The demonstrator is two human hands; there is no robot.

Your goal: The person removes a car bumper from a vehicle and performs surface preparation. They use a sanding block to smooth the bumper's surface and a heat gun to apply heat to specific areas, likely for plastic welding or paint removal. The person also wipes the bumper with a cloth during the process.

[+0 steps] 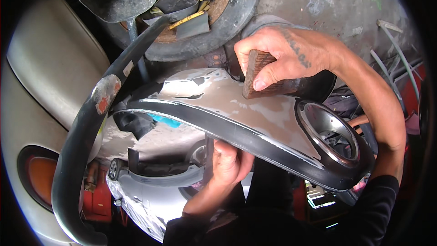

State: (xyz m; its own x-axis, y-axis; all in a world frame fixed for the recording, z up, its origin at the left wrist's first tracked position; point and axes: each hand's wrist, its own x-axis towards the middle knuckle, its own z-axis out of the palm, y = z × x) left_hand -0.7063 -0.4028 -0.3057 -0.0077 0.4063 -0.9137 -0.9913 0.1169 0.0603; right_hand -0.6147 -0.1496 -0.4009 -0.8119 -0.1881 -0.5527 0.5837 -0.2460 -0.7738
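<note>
A car bumper piece lies slantwise across the middle, with a black lower band and brown, pale grey and white patches on its upper face. Near its right end is a round metal-rimmed opening. My right hand is closed around a dark wooden block, which rests against the patchy upper face. Whether sandpaper lies under the block is hidden. Below the bumper's near edge, my left hand grips it from underneath; some of its fingers are out of sight behind the edge.
A curved black trim strip rises on the left, before a beige car body with an orange lamp. At the back, a tyre holds scraps beside a dustpan. Metal rods stand at the right.
</note>
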